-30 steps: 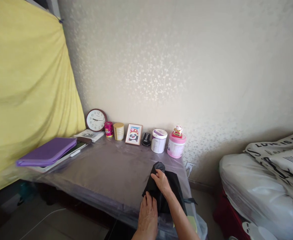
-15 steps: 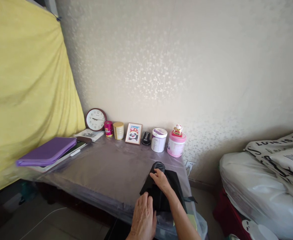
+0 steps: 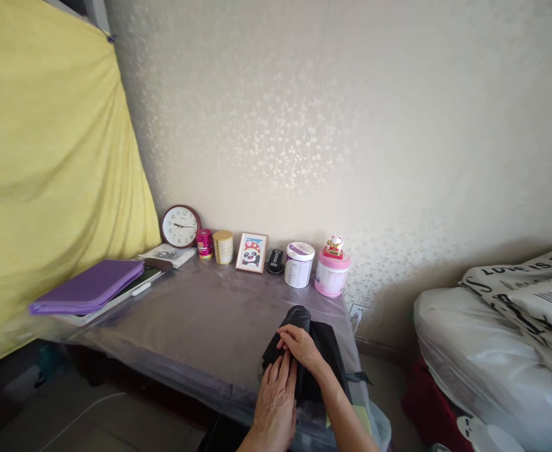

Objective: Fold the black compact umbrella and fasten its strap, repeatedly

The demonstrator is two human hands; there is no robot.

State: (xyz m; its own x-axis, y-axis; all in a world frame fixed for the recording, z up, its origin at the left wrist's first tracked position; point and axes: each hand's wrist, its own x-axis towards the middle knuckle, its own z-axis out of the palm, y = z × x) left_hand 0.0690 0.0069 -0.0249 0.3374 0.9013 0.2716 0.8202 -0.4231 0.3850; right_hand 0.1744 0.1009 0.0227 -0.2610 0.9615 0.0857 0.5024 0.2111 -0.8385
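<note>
Right, here we go: a bundle of black fabric (image 3: 325, 358) sits at the near right of the table, bunched up into a rounded fold at its far end, with a dark strap (image 3: 358, 377) poking out past the table's right edge. The right hand (image 3: 302, 347) lies curved over the top of the bundle, fingers on the cloth, though whether it's actually pinching anything I can't tell. The left hand (image 3: 275, 408) comes in just below it, open, fingers straight and together, tips pressed against the fabric.

Under all this, a mauve-grey tabletop (image 3: 210, 320) under a clear plastic sheet, creased and shiny, hanging over the front edge. Along the back, left to right: a round wall clock (image 3: 180, 226) propped up, a pink tin (image 3: 204, 243), a gold-capped tin (image 3: 222, 247), a framed panda picture (image 3: 251, 253), a small black gadget (image 3: 275, 262), a white-and-purple tub (image 3: 299, 265), and a pink-lidded tub (image 3: 331, 274) with a lucky cat figurine (image 3: 335, 246) on top. Upper left of the table, a purple zip folder (image 3: 86, 287) lies on a flat dark board.

Around the room: a yellow cloth (image 3: 45, 157) covers the left side, patterned cream wallpaper (image 3: 351, 125) fills the top, a wall socket (image 3: 358, 311) sits low behind the table's right corner, and plastic-wrapped white bedding (image 3: 483, 358) is piled at right.
</note>
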